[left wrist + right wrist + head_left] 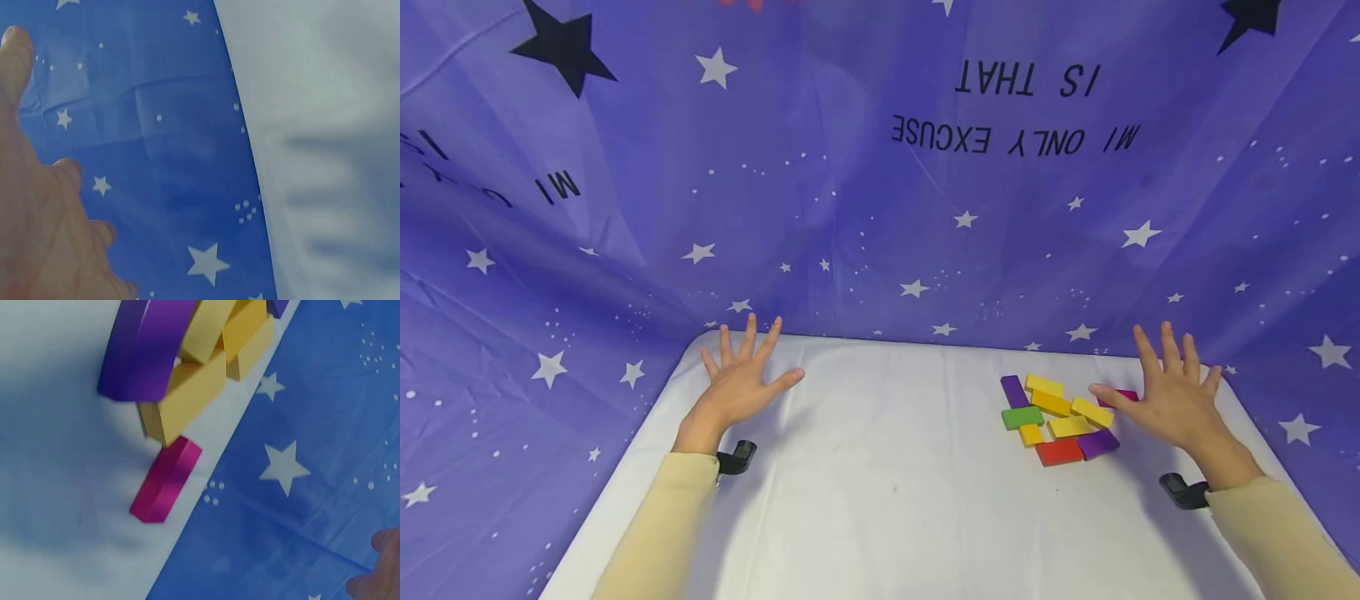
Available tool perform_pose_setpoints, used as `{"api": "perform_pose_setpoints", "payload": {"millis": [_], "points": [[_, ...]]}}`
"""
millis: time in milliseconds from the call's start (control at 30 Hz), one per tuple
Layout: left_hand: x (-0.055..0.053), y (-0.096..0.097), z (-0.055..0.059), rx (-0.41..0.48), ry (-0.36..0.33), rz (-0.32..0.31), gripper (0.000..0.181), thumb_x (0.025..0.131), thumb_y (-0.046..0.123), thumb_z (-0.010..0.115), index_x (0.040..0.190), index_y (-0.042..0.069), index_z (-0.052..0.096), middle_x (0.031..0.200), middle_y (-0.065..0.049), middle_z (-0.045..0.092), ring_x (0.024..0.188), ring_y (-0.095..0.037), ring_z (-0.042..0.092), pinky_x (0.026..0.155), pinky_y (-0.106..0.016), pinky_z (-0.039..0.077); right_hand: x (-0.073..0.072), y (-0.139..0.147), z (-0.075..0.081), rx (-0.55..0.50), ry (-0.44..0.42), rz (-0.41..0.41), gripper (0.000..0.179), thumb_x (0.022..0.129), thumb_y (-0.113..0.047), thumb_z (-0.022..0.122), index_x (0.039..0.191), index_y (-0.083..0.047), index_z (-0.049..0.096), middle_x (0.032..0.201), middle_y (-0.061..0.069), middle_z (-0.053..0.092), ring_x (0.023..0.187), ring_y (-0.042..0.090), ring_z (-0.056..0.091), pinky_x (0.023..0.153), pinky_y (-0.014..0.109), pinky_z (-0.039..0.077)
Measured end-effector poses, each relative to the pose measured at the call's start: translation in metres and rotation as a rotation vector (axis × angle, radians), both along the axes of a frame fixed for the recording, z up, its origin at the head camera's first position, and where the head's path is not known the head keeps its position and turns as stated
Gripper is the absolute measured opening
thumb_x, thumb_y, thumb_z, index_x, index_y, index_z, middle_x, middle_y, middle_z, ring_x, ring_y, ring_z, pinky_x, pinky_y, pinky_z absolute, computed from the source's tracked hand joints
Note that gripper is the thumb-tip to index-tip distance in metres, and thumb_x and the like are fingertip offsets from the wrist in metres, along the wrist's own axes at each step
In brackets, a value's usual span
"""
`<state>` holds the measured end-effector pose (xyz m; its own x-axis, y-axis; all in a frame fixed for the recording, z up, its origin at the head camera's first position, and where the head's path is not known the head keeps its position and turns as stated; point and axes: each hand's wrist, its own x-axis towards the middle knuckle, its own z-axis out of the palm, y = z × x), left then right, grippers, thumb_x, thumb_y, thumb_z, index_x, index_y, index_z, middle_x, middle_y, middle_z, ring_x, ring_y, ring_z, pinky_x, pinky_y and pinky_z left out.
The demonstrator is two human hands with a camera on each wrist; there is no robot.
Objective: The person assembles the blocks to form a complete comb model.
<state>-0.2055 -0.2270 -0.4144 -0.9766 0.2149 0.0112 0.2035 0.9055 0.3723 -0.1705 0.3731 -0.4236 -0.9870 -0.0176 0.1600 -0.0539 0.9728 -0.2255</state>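
Note:
On the right of the white table lies a loose cluster of coloured rectangular blocks: a red block, a green block, purple blocks and several yellow ones. A magenta block lies just apart from them, partly hidden by my right thumb in the head view. My right hand, fingers spread, is held beside the cluster with nothing in it. Far to the left, my left hand is also spread and holds nothing, its shadow falling on the cloth.
A white cloth covers the table. Behind it and at both sides hangs a purple-blue curtain with stars and printed words. Each wrist wears a black camera mount, the left mount and the right mount.

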Motion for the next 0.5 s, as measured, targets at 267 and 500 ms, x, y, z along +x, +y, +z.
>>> {"api": "perform_pose_setpoints", "payload": {"millis": [267, 500], "points": [[-0.005, 0.026, -0.011, 0.047, -0.012, -0.026, 0.092, 0.093, 0.076, 0.04, 0.162, 0.034, -0.004, 0.165, -0.006, -0.022, 0.142, -0.043, -0.034, 0.105, -0.076, -0.022, -0.001, -0.017, -0.01, -0.03, -0.032, 0.015, 0.111, 0.088, -0.068, 0.058, 0.161, -0.01, -0.002, 0.162, 0.029, -0.014, 0.145, 0.055, -0.016, 0.098, 0.084, -0.015], [-0.008, 0.062, -0.023, 0.094, -0.01, -0.059, 0.088, 0.096, 0.072, 0.041, 0.162, 0.033, -0.001, 0.167, -0.007, -0.016, 0.146, -0.043, -0.027, 0.109, -0.074, -0.017, -0.005, -0.029, -0.024, -0.096, -0.034, 0.051, 0.108, 0.09, -0.064, 0.059, 0.161, -0.006, 0.002, 0.162, 0.033, -0.003, 0.145, 0.059, -0.006, 0.101, 0.085, -0.009]]}}
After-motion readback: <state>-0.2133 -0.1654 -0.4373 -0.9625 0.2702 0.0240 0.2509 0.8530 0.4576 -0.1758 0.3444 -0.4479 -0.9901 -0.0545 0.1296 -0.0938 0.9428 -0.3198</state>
